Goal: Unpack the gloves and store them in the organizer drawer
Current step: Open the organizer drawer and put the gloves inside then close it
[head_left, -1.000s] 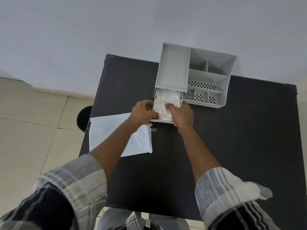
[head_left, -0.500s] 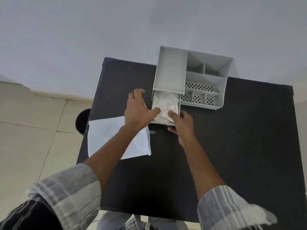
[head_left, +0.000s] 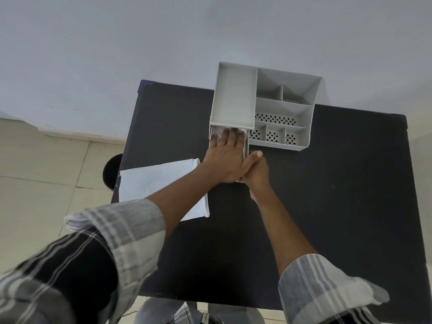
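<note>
The grey organizer (head_left: 284, 106) stands at the table's far edge with its drawer (head_left: 246, 145) pulled out toward me. White gloves (head_left: 216, 134) lie inside the drawer, mostly hidden. My left hand (head_left: 224, 157) lies flat on top of them, fingers spread and pointing into the drawer. My right hand (head_left: 256, 170) grips the drawer's front right corner, its thumb against the drawer's side wall. The drawer's front is hidden under both hands.
An empty white package (head_left: 159, 183) lies flat on the black table (head_left: 327, 195), left of my hands. A round black object (head_left: 111, 170) sits on the tiled floor beside the table's left edge. A pale wall rises behind the organizer.
My left hand has moved from the drawer's left side onto the gloves and now lies flat on them. My right hand has shifted to the drawer's front right corner.
</note>
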